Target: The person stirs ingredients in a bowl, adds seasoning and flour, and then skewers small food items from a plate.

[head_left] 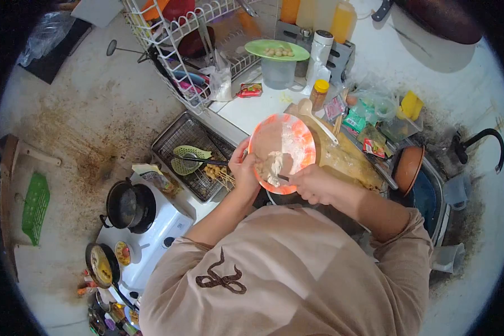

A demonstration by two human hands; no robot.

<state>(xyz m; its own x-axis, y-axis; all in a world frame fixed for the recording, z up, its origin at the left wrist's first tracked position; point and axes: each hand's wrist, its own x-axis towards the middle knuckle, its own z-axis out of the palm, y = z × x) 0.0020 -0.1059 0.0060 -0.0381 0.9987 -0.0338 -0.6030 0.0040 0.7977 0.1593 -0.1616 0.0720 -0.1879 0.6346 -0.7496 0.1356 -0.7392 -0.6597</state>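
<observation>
A cramped kitchen seen from above through a fisheye lens, with a stained pale floor on the left and a cluttered white counter (pixel 252 109) running across the middle. The person in a beige shirt stands at the counter, tilting a round orange-and-white plastic bowl (pixel 283 150) so its inside faces the camera. The left hand (pixel 243 167) is closed on the bowl's left rim. The right hand (pixel 313 183) is curled around a thin utensil (pixel 281 177) whose tip reaches into a pale lump of dough-like food (pixel 273 167) in the lower part of the bowl; most of the utensil is hidden by the fingers, so its kind is hard to tell. Whatever lies under the bowl is covered by it. Just left of the hands, a metal mesh tray (pixel 179 134) holds a green slotted spatula (pixel 188 159) and some skewered pieces (pixel 218 173). Further left, a black pot (pixel 130 206) sits on a white two-burner stove (pixel 159 229), with a small frying pan (pixel 101 264) below it. Behind the bowl, a green plate of small round items (pixel 276 50) rests on a clear container, beside a white wire dish rack (pixel 185 50) cut off at the top edge
</observation>
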